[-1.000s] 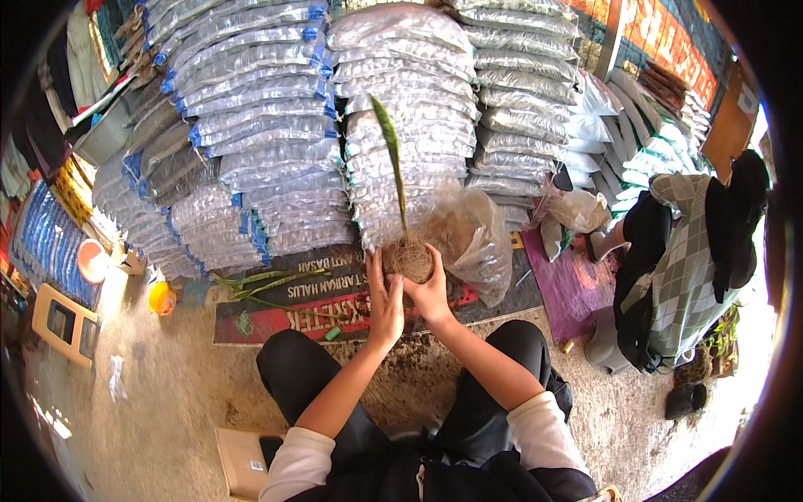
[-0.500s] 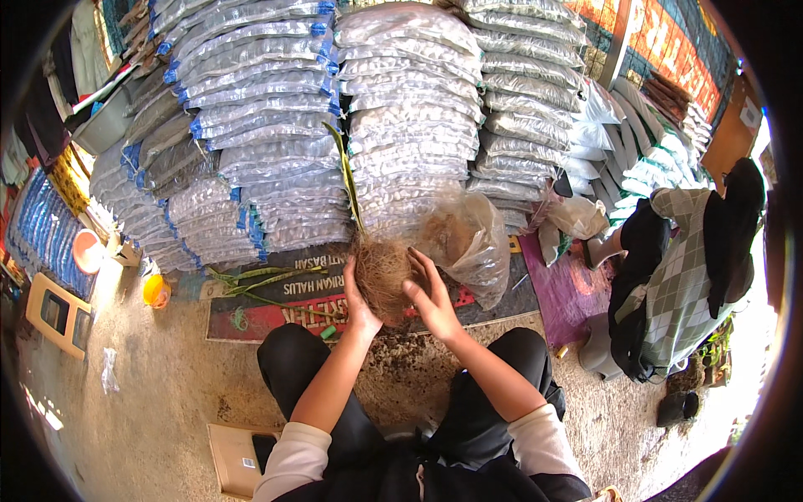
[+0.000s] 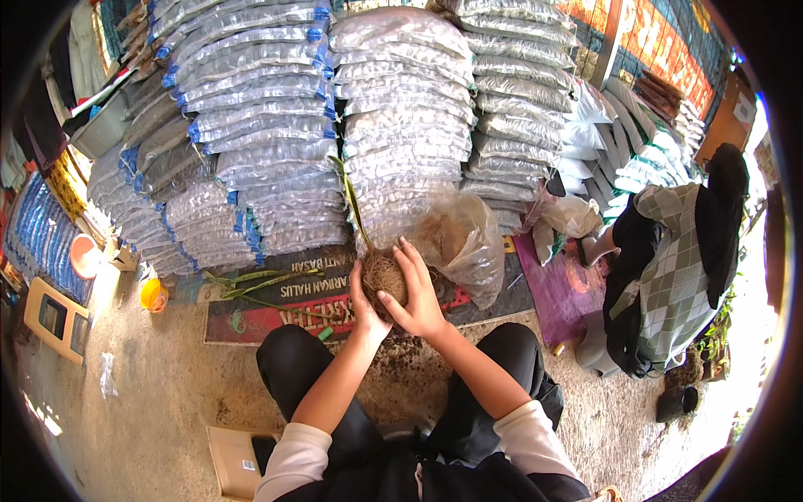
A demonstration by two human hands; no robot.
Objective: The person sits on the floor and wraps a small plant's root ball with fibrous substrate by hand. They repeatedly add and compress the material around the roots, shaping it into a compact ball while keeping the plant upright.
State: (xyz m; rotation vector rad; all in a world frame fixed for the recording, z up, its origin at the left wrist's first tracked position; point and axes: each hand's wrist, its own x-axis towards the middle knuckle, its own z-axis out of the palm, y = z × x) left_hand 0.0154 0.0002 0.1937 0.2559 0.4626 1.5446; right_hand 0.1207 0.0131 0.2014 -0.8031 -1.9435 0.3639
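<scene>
Between my two hands is a round ball of brown coconut fibre [image 3: 384, 280], wrapped around the base of a plant with a long, narrow green leaf [image 3: 350, 197] that leans up and to the left. My left hand [image 3: 365, 305] cups the ball's left side and underside. Across its right side lie the fingers of my right hand [image 3: 415, 293], thumb pressed on the front. Just right of the ball sits a clear plastic bag [image 3: 473, 259] with more brown fibre inside. Several loose green leaves or stems [image 3: 268, 280] lie on the printed mat [image 3: 242, 322] to the left.
Tall stacks of filled plastic sacks [image 3: 406, 109] rise behind the mat. A co-worker in a checked top [image 3: 669, 243] bends at the right beside a purple sheet [image 3: 552, 293]. On the left are a yellow stool [image 3: 54, 316] and an orange cup [image 3: 154, 295]. Another stool [image 3: 230, 460] is near my left knee.
My right hand has closed in on the fibre, and the ball looks smaller and more compact. The plant's leaf tip has dropped lower. The co-worker has shifted slightly.
</scene>
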